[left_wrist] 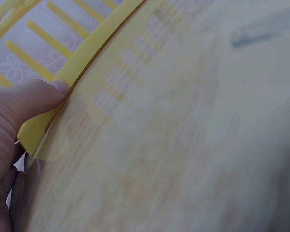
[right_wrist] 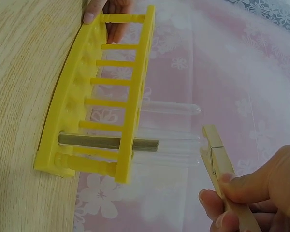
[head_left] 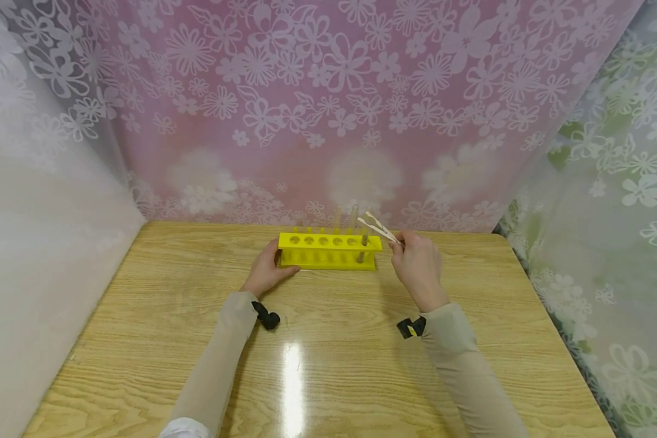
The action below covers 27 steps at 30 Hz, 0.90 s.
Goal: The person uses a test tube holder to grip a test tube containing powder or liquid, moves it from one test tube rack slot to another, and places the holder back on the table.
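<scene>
A yellow test tube rack [head_left: 328, 249] stands upright near the table's back edge. My left hand [head_left: 265, 272] grips its left end, the thumb lying on the base in the left wrist view. A test tube with dark grey-brown contents [right_wrist: 104, 141] sits in the rack's rightmost hole. My right hand [head_left: 418, 264] pinches a wooden test tube holder [right_wrist: 217, 159], sprung like a clothespin. The holder's tips are close to the upper ends of the tubes; whether they touch one cannot be told. Clear tubes [right_wrist: 171, 107] rise behind the rack's holes.
The wooden table [head_left: 339, 371] stretches in front of the rack, with a bright light reflection. A pink flowered curtain [head_left: 317, 121] hangs right behind the table's back edge. Pale curtains stand at the left and right sides. Rear pegs [right_wrist: 116, 63] line the rack.
</scene>
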### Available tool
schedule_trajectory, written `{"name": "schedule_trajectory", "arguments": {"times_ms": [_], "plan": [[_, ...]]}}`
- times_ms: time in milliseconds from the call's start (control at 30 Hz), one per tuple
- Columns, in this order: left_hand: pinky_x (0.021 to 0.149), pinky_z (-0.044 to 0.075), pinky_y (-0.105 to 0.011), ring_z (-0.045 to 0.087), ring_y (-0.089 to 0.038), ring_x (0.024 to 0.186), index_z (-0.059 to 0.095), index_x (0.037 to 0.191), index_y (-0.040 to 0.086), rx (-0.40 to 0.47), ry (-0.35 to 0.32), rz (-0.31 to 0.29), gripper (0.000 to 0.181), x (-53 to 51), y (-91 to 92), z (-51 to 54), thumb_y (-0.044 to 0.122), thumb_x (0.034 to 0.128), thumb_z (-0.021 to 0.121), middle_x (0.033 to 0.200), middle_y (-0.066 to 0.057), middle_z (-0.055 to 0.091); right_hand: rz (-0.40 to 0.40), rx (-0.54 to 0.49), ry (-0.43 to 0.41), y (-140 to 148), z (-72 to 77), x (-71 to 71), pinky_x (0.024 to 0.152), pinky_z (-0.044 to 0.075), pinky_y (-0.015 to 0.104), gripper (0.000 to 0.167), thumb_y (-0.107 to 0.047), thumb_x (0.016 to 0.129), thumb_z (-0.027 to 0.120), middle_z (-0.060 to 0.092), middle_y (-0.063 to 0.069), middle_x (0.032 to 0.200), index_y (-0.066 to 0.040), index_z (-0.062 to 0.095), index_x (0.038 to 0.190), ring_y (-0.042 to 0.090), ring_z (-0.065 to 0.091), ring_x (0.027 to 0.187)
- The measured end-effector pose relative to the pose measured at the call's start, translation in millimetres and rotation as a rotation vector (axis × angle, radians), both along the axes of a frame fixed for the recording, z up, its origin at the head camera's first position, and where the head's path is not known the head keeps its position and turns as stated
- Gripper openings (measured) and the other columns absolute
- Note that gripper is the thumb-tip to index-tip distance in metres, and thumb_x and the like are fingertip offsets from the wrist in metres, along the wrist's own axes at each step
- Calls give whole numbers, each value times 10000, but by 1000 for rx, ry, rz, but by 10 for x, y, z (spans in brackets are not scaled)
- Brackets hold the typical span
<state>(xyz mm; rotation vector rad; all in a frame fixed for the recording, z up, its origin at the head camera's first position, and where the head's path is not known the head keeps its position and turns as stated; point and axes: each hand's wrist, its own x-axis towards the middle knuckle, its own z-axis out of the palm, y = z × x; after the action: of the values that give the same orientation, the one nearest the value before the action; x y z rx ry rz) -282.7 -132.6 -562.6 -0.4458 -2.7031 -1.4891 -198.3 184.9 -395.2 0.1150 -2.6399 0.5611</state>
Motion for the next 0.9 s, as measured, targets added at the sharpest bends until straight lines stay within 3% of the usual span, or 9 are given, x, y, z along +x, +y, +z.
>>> {"name": "schedule_trajectory", "arguments": {"times_ms": [900], "plan": [[1055,396,-518,521,-311,1231,443,1439,141,-11,-6,7,775,-11,-3,-8,354,808,838,1369,-104,527,16,58,19,15,-19,-89,424,334,339,147,-132,932,695,653,134,694,14,705,944,211,435,449]]}}
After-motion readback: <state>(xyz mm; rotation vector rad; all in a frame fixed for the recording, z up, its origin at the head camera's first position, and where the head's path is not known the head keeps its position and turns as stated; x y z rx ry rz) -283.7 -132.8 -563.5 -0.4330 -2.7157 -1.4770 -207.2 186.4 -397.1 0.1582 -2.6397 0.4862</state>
